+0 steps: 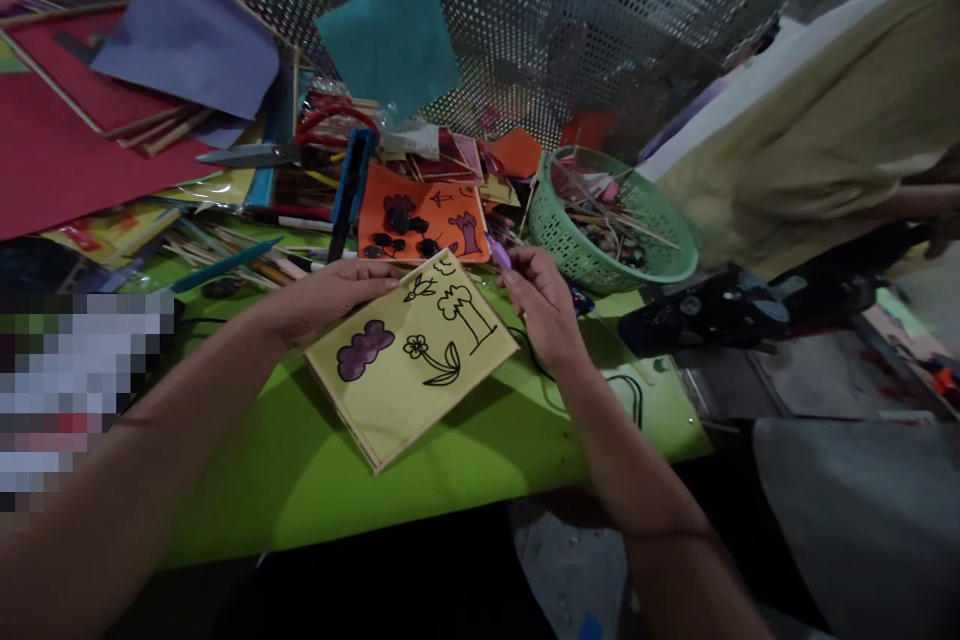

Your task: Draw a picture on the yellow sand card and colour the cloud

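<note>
My left hand (pixel 337 295) grips the upper left edge of a yellow drawing card (pixel 382 410) with thin stick borders, held tilted above the green table. Black outlines on it show a bird, a tree and a flower, and one cloud shape is coloured purple. In my right hand (pixel 546 305), beside the card's right corner, is a purple marker (pixel 498 251), its tip pointing up and left. Just behind the card lies an orange drawing card (pixel 371 210) with purple-coloured shapes and several small black round pieces on it.
The green table (pixel 270 480) carries a green basket (pixel 645 270) of sticks and scraps at right. Red-handled scissors (pixel 255 155), coloured paper (pixel 195 50) and loose sticks crowd the back, before a perforated metal panel (pixel 510 10). A person in a tan garment (pixel 810 120) is at right.
</note>
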`<state>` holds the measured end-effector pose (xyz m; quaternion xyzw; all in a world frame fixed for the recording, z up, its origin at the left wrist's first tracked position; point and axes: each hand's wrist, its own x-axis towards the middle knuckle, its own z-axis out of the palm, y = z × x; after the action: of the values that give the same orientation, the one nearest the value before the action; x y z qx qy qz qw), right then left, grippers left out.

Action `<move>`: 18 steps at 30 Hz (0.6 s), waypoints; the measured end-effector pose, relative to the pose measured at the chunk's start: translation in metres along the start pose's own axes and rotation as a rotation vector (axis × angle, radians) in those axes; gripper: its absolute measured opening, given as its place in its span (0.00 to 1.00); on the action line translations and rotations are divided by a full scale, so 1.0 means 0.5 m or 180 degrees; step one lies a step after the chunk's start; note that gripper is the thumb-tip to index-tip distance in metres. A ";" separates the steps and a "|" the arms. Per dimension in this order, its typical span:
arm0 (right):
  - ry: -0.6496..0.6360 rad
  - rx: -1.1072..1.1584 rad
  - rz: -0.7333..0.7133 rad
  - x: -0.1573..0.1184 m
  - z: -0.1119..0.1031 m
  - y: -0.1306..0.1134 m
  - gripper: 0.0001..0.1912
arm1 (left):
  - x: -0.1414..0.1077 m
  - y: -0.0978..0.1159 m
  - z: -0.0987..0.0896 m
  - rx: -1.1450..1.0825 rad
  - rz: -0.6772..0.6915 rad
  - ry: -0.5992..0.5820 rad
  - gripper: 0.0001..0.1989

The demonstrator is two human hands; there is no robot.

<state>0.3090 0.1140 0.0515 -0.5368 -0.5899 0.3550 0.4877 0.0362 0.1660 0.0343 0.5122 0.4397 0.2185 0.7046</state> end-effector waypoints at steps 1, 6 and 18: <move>0.0003 0.0029 0.0002 -0.003 0.000 0.005 0.10 | -0.001 0.001 -0.002 0.0020 0.0021 0.0030 0.15; -0.0119 0.0010 -0.0054 -0.013 -0.009 0.014 0.10 | -0.003 0.003 -0.011 0.0119 0.0038 0.0139 0.12; -0.0396 -0.1039 -0.0669 -0.028 -0.022 -0.009 0.11 | -0.005 -0.003 -0.020 0.0605 0.0014 -0.0337 0.17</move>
<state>0.3174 0.0982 0.0562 -0.5212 -0.7214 0.2343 0.3912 0.0265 0.1689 0.0331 0.5885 0.4195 0.1501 0.6746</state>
